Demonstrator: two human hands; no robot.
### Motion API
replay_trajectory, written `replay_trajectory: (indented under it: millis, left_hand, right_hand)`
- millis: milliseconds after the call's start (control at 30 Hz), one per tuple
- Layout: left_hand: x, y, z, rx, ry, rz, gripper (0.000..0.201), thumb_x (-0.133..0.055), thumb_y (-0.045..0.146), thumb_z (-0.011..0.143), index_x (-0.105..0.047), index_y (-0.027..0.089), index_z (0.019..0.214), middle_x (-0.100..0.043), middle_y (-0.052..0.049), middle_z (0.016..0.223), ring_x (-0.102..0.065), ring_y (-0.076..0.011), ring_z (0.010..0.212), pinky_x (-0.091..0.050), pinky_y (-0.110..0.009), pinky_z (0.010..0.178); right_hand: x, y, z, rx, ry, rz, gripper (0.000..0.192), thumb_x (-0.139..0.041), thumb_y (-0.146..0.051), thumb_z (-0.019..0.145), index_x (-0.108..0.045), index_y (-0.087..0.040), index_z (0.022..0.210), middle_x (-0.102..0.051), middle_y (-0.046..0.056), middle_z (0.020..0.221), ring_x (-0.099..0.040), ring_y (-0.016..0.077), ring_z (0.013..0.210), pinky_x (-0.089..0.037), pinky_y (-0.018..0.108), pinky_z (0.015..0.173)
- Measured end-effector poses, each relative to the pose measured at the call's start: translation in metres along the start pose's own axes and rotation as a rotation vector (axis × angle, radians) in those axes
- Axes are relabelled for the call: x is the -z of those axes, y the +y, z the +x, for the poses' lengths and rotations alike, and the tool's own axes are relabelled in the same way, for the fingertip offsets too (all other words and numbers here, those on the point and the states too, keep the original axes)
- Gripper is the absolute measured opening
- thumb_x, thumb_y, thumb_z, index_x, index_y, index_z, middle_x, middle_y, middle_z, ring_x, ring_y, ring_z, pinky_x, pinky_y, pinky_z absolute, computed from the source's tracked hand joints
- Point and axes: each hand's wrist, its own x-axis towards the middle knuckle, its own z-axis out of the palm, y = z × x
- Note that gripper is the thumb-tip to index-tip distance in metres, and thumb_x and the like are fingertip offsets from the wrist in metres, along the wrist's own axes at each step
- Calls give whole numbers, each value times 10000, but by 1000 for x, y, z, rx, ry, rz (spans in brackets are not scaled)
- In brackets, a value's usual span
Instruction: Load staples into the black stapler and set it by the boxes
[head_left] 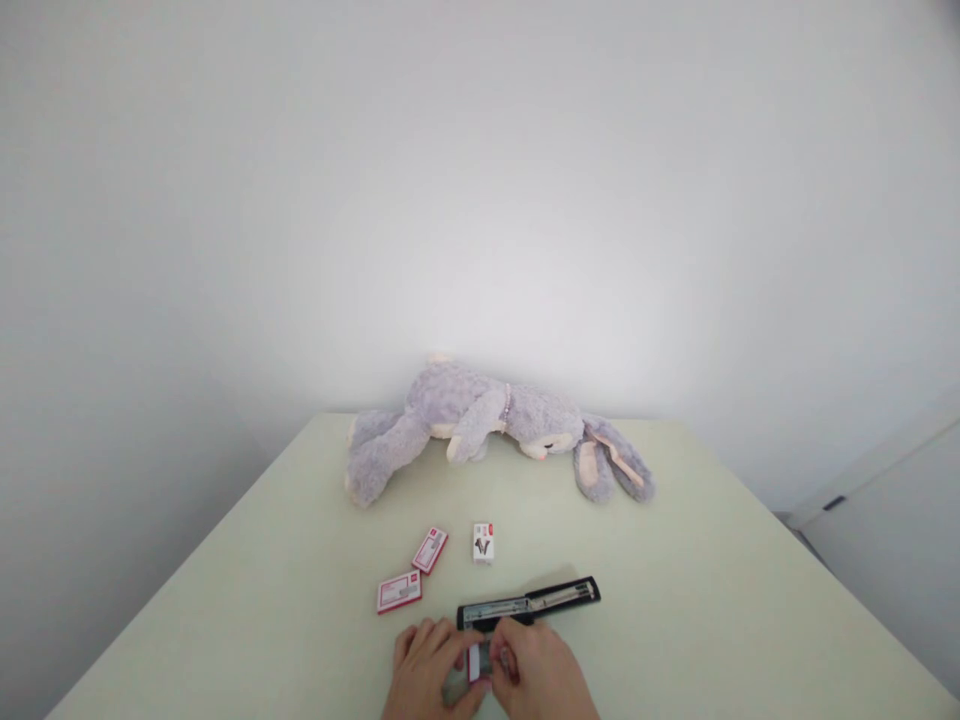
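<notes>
Two hands, left (425,668) and right (541,672), pinching together a small staple box (480,660) at the desk (712,600) near edge (just below the opened black stapler (529,603)); lying beyond, three more boxes (430,550).

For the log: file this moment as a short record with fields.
surface: pale table
left hand: on a small box
right hand: on the same box
near hands: opened black stapler
further back: two red-edged boxes, one white box
far edge: plush rabbit lying down
</notes>
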Motion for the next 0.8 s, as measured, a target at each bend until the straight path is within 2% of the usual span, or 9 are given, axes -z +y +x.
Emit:
replay_trajectory:
  millis: [67, 167, 267, 367, 467, 567, 667, 733, 800]
  left_hand:
    - [1, 2, 2, 8, -20, -29, 380, -759, 493, 822, -690, 413, 1187, -743, 22, 959, -684, -221, 951, -489, -396, 917]
    - [3, 1, 1, 9, -32, -63, 377, -759, 483, 827, -689, 392, 1187, -751, 25, 953, -693, -216, 953, -497, -378, 903]
    - [6, -7, -5, -15, -8, -91, 415, -780, 437, 812, -679, 381, 1210, -756, 35, 946, -704, -201, 938, -518, -357, 900]
    - [7, -12, -12, -13, 19, -117, 435, -785, 416, 812, -666, 371, 1227, -763, 48, 921, -711, -176, 863, -543, -334, 874]
    - [5, -6, -12, -14, 35, -119, 381, -773, 395, 827, -678, 371, 1196, -777, 53, 931, -707, -157, 770, -561, -316, 825]
    - [-4, 8, -7, -52, 80, -88, 442, -792, 401, 796, -678, 368, 1221, -781, 24, 993, -723, -186, 850, -566, -318, 840]
    - [-20, 20, -4, -20, 144, -16, 586, -824, 434, 734, -658, 354, 1290, -765, -16, 1047, -716, -227, 952, -551, -332, 846]
    - [-31, 24, -4, 41, 187, 50, 681, -851, 459, 678, -650, 349, 1320, -757, -33, 1054, -706, -252, 955, -528, -358, 837]
    - [-41, 25, -5, 89, 213, 99, 751, -866, 482, 628, -644, 355, 1335, -753, -43, 1065, -692, -282, 976, -499, -386, 845]
  right_hand:
    - [-3, 4, -2, 6, -45, -41, 218, -604, -143, 761, -717, -284, 884, -732, 1, 781, -669, 195, 770, -353, 249, 648]
    - [-2, 14, -5, 25, -60, 38, 198, -585, -176, 800, -717, -282, 903, -713, -9, 729, -653, 178, 705, -361, 240, 629]
    - [5, 39, -12, -11, 21, 161, 150, -528, -279, 887, -672, -249, 915, -642, -20, 638, -602, 168, 605, -355, 242, 585]
    - [9, 69, -22, -99, 112, 254, 220, -479, -402, 937, -625, -236, 932, -621, -16, 636, -594, 176, 594, -375, 251, 586]
    - [0, 80, -25, -90, 103, 331, 300, -459, -477, 947, -623, -235, 879, -648, 5, 690, -598, 179, 630, -395, 251, 601]
    - [-15, 74, -21, -48, 60, 394, 343, -473, -518, 933, -608, -227, 811, -641, 7, 693, -574, 165, 625, -385, 246, 587]
    - [-22, 75, -20, -109, 64, 485, 364, -554, -573, 878, -603, -223, 795, -607, -7, 656, -552, 153, 605, -386, 245, 576]
    - [-16, 84, -22, -195, 71, 584, 412, -612, -635, 825, -621, -225, 865, -539, -40, 582, -508, 142, 536, -375, 246, 530]
    - [-2, 94, -23, -267, 73, 709, 528, -627, -697, 797, -626, -230, 1043, -492, -72, 554, -426, 123, 441, -322, 245, 449]
